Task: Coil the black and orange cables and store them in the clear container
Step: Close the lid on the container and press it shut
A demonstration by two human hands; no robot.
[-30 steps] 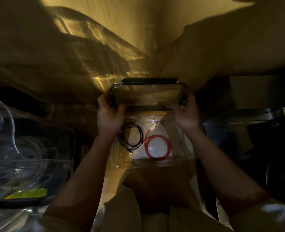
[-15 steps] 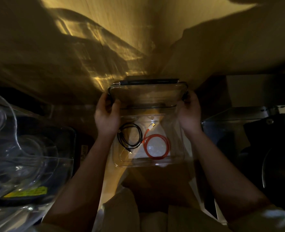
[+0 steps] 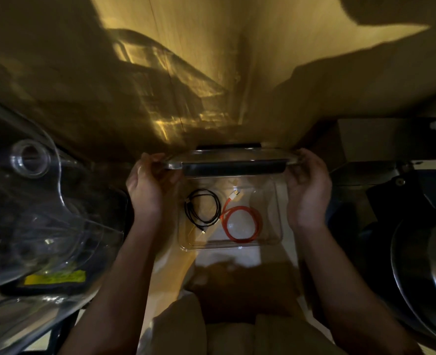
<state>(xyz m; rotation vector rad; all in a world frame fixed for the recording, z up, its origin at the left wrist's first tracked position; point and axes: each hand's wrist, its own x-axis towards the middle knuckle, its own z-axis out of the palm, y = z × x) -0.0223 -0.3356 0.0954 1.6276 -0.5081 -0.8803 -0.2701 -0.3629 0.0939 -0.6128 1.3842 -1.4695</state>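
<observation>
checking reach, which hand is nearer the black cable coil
Left. The left hand sits just left of the black cable; the right hand is beyond the orange cable.

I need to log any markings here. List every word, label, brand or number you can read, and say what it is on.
No text can be read in this view.
Yellow label, on the dark item at lower left: carries dark print, too blurred to read.
Clear container, black cable, orange cable: no markings visible.

The lid [image 3: 228, 160] has tipped flatter over the clear container [image 3: 278, 216], both hands [image 3: 145, 185] [image 3: 307, 188] now gripping its ends from farther apart.
</observation>
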